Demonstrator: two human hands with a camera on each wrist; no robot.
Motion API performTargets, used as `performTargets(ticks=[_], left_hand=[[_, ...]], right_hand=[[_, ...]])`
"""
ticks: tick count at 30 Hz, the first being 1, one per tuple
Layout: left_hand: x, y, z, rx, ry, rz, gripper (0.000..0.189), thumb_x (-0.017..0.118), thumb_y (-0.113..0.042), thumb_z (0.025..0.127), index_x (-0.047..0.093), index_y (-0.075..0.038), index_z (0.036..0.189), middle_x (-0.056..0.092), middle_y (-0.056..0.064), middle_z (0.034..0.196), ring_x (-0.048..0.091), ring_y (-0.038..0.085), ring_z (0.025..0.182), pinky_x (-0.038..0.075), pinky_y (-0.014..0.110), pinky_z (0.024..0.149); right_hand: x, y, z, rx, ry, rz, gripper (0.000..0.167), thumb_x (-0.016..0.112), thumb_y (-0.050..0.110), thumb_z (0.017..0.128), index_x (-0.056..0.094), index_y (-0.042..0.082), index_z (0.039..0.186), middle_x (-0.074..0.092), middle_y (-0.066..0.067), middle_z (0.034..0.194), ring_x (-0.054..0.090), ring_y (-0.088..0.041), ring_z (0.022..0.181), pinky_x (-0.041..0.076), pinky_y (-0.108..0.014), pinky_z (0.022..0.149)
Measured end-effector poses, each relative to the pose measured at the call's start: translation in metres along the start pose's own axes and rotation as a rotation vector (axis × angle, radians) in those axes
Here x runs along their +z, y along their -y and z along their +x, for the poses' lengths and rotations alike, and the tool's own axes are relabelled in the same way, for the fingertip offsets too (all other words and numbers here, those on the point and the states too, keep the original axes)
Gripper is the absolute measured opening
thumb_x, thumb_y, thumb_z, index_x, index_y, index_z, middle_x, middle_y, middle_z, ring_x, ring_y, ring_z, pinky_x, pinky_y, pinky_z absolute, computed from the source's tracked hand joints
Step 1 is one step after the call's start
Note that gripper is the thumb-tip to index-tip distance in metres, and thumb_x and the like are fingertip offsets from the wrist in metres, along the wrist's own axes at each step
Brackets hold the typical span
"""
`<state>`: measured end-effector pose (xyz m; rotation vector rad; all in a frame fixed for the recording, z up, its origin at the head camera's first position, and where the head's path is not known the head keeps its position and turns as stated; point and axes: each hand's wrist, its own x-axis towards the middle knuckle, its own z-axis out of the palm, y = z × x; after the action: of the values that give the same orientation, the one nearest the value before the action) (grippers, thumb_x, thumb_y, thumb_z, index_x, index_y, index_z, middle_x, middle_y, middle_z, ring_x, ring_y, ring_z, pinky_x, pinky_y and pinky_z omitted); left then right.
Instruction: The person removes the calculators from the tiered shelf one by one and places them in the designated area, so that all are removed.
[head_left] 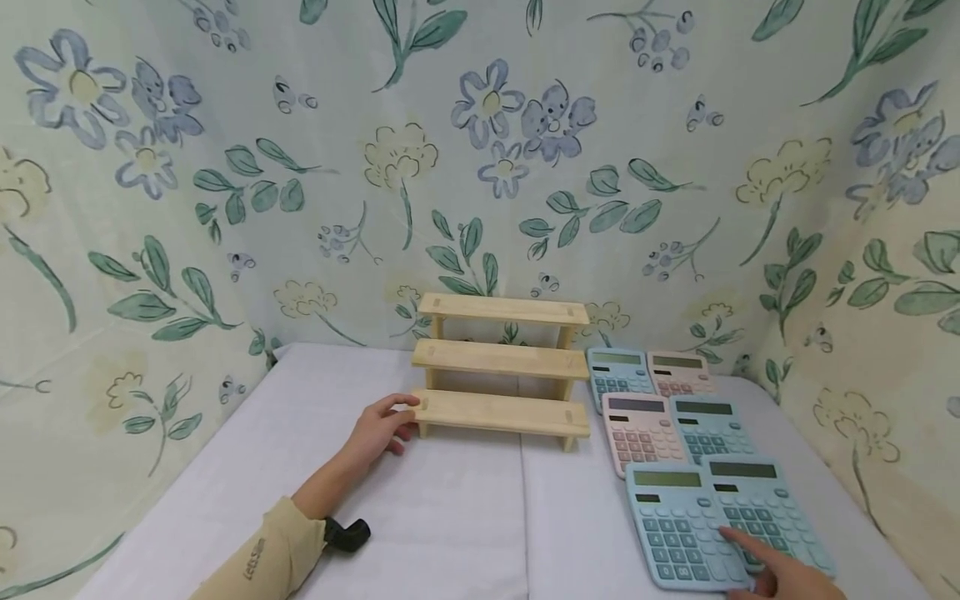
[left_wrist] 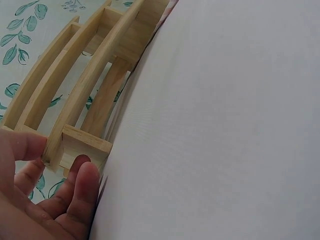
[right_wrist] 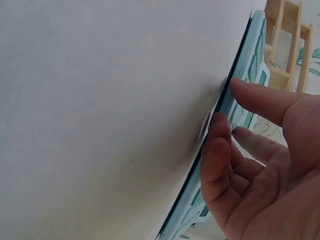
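My left hand [head_left: 381,429] is at the left end of the lowest plank of a three-tier wooden display shelf [head_left: 501,361]. In the left wrist view its fingertips [left_wrist: 42,148] grip the plank's end, close to the leg. My right hand [head_left: 783,575] is at the lower right, its index finger stretched over the keys at the right side of a blue calculator [head_left: 678,533]. Its other fingers bend near the calculators' front edge in the right wrist view. A second blue calculator [head_left: 768,508] lies alongside, partly covered by that hand.
Behind these lie a pink calculator [head_left: 643,433], a blue calculator [head_left: 712,429], and at the back another blue one [head_left: 619,371] beside another pink one [head_left: 681,373]. White cloth [head_left: 450,517] covers the table; floral fabric [head_left: 502,167] hangs around it.
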<state>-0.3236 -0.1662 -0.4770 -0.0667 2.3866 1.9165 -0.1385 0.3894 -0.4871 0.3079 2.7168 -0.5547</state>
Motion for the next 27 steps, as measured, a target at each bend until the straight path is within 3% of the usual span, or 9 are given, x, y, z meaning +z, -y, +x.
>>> performTargets(ticks=[7,17,27], left_hand=[[-0.003,0.000,0.001,0.002,0.002,0.005,0.028,0.062,-0.020,0.096,0.066,-0.014,0.123,0.072,0.011,0.098,0.063,0.020,0.072,0.052,0.029,0.055],[-0.002,0.000,0.001,0.002,-0.001,-0.005,0.028,0.063,-0.020,0.096,0.067,-0.013,0.123,0.072,0.011,0.098,0.062,0.020,0.071,0.052,0.029,0.054],[0.005,0.001,0.001,0.005,0.002,-0.022,0.028,0.064,-0.019,0.095,0.067,-0.012,0.122,0.073,0.012,0.098,0.062,0.021,0.071,0.052,0.030,0.054]], right_hand=[[-0.001,0.004,0.001,0.025,0.018,0.004,0.112,0.080,0.067,0.067,0.041,0.000,0.148,0.055,-0.003,0.073,0.052,-0.016,0.067,0.039,-0.032,0.061],[-0.004,0.012,0.002,0.037,0.023,-0.043,0.111,0.072,0.073,0.071,0.040,0.000,0.149,0.054,-0.004,0.073,0.051,-0.017,0.066,0.038,-0.033,0.061],[-0.002,0.009,0.002,0.037,0.001,-0.009,0.099,0.077,0.057,0.078,0.039,-0.002,0.149,0.054,-0.004,0.071,0.052,-0.017,0.065,0.039,-0.033,0.059]])
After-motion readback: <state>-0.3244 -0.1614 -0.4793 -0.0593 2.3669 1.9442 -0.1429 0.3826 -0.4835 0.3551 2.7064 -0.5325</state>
